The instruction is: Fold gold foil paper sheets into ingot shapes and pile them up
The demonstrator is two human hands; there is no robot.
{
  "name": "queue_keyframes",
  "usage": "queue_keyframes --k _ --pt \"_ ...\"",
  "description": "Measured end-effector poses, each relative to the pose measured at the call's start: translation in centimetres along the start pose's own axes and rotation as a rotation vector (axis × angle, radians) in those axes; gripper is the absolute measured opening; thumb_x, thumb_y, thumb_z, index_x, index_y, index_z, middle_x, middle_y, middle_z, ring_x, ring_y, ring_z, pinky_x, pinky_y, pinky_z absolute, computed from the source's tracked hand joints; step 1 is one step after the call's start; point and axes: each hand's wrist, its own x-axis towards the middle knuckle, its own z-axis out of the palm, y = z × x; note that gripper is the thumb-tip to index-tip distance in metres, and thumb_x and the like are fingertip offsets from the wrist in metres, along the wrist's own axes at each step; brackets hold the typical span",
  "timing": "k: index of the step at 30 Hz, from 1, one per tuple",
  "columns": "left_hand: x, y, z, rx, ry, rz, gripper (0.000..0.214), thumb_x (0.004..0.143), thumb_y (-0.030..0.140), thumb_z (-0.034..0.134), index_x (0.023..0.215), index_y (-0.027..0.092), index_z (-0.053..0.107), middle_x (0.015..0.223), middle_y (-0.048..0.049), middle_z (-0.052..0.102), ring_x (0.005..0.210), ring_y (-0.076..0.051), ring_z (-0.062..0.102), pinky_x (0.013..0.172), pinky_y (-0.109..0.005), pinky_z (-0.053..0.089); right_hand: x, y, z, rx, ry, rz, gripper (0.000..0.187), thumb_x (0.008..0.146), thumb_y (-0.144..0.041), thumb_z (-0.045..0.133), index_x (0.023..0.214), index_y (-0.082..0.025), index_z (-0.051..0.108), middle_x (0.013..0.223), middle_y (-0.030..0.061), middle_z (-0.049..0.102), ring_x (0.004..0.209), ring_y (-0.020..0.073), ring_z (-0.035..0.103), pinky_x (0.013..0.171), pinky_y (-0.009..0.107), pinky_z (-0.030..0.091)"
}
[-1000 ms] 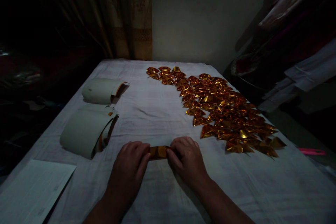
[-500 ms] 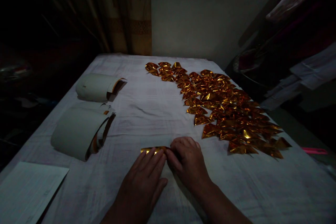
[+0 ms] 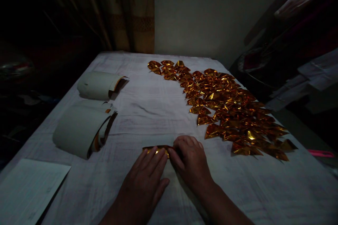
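- From the head camera I see the left hand [image 3: 144, 179] lying flat on the white cloth [image 3: 148, 112], with its fingers stretched out and close together.
- Its fingertips press down on the gold foil strip [image 3: 155, 149].
- The right hand [image 3: 191, 161] is curled, with thumb and forefinger pinched on the right end of that strip. The two hands touch there.
- The strip lies flat on the cloth, near the front edge and about in the middle, with its left end showing past the left fingertips.
- To the right, a wide heap of folded gold foil pieces [image 3: 232, 112] runs from the far side of the cloth towards the near right. It lies near the right hand but apart from it.
- On the left lie two curled rolls of pale card, the nearer roll [image 3: 77, 130] and the farther roll [image 3: 99, 85].
- A flat pale sheet [image 3: 29, 190] sits at the near left corner.
- The room around is too dark to read.
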Motion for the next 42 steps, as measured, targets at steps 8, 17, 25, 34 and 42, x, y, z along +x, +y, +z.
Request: queue_keyframes --k 8,17,25,34,42 --pt "-0.1 0.1 0.2 -0.036 -0.010 -0.024 0.045 0.102 0.029 0.044 0.145 0.014 0.049 0.144 -0.0087 0.059 0.137 -0.023 0.051 0.111 -0.044 0.047 -0.2 0.1 0.3 0.027 0.077 -0.013 0.006 0.093 -0.021 0.056 0.099 -0.021 0.056 0.095 0.0033 0.065 0.089 0.0218 0.056 0.080 0.034 0.036" --pt "-0.1 0.0 0.4 -0.059 -0.009 -0.038 0.046 0.100 0.029 0.046 0.144 0.016 0.050 0.142 -0.0103 0.061 0.134 -0.026 0.055 0.111 -0.047 0.048 -0.3 0.1 0.7 -0.092 0.101 -0.051 0.010 0.094 -0.020 0.056 0.102 -0.023 0.060 0.108 0.0063 0.066 0.099 0.0241 0.058 0.083 0.037 0.040" --pt "0.2 0.1 0.7 -0.097 0.025 -0.075 0.043 0.097 0.025 0.048 0.139 0.017 0.055 0.138 -0.0114 0.064 0.130 -0.026 0.058 0.111 -0.049 0.047 -1.6 0.7 0.9 -0.146 0.177 -0.335 0.034 0.098 -0.015 0.044 0.127 -0.017 0.060 0.134 0.0123 0.064 0.129 0.0252 0.052 0.106 0.046 0.039" --pt "-0.4 -0.7 0.7 -0.091 0.023 -0.032 0.046 0.097 0.025 0.049 0.142 0.017 0.052 0.143 -0.0118 0.060 0.132 -0.025 0.056 0.111 -0.048 0.048 -4.0 -0.7 -1.3 -0.188 -0.298 -0.221 0.060 0.103 -0.051 0.042 0.154 -0.018 0.039 0.160 0.0113 0.035 0.149 0.0269 0.031 0.123 0.056 0.019" --pt "-4.0 -3.3 -0.8 0.057 0.000 -0.064 0.041 0.101 0.033 0.046 0.138 0.020 0.058 0.138 -0.0090 0.065 0.128 -0.028 0.060 0.107 -0.050 0.048 -3.8 -0.8 -1.2 -0.239 -0.292 -0.204 0.061 0.102 -0.050 0.044 0.153 -0.016 0.040 0.160 0.0129 0.036 0.150 0.0300 0.030 0.122 0.061 0.017"
